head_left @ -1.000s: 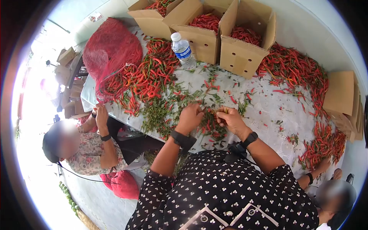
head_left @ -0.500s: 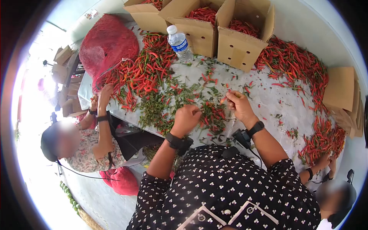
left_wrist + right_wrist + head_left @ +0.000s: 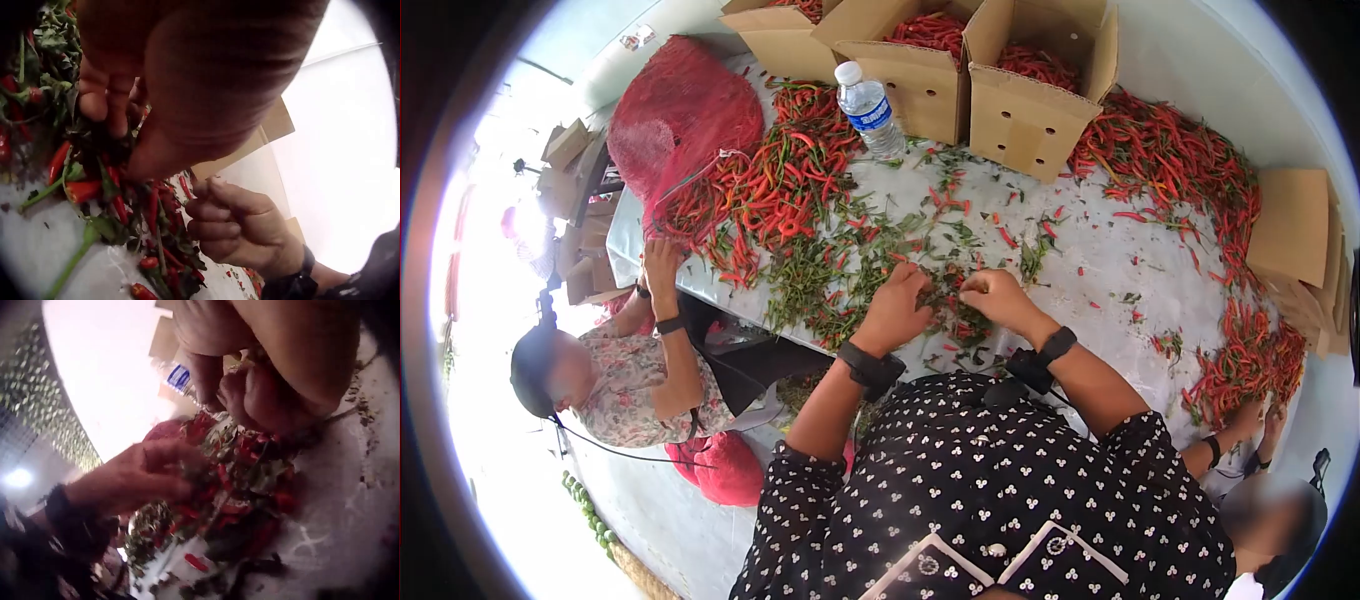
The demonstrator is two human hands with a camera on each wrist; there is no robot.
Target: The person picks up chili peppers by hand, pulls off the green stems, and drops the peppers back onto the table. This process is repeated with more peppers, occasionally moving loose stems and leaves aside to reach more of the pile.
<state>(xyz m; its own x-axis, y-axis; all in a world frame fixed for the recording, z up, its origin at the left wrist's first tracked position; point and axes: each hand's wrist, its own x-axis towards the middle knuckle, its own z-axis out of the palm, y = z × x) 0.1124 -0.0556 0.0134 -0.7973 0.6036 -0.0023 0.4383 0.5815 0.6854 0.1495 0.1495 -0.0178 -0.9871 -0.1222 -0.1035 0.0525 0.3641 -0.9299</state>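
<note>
A small heap of red chilies (image 3: 966,318) mixed with green stems and leaves lies on the white-covered table before the person. My left hand (image 3: 898,310) reaches into its left side; in the left wrist view, the thumb and bent fingers come down among chilies (image 3: 119,203) and leaves. I cannot tell what lies between those fingertips. At the heap's right side is my right hand (image 3: 1004,303), thumb against the curled index finger, the other fingers folded in. Nothing shows in its pinch. A dark strapped device sits on each wrist.
Green stems (image 3: 805,285) and a red chili pile (image 3: 795,190) lie to the left by a red mesh sack (image 3: 690,110). A water bottle (image 3: 870,115) stands before cardboard boxes (image 3: 1025,125) holding chilies. More chilies (image 3: 1170,170) line the right side. Two other people sit at the sides.
The right hand went out to the right with a small orange-red piece in its fingers, then came back to the heap without it showing. The left hand moved slightly forward into the heap.
</note>
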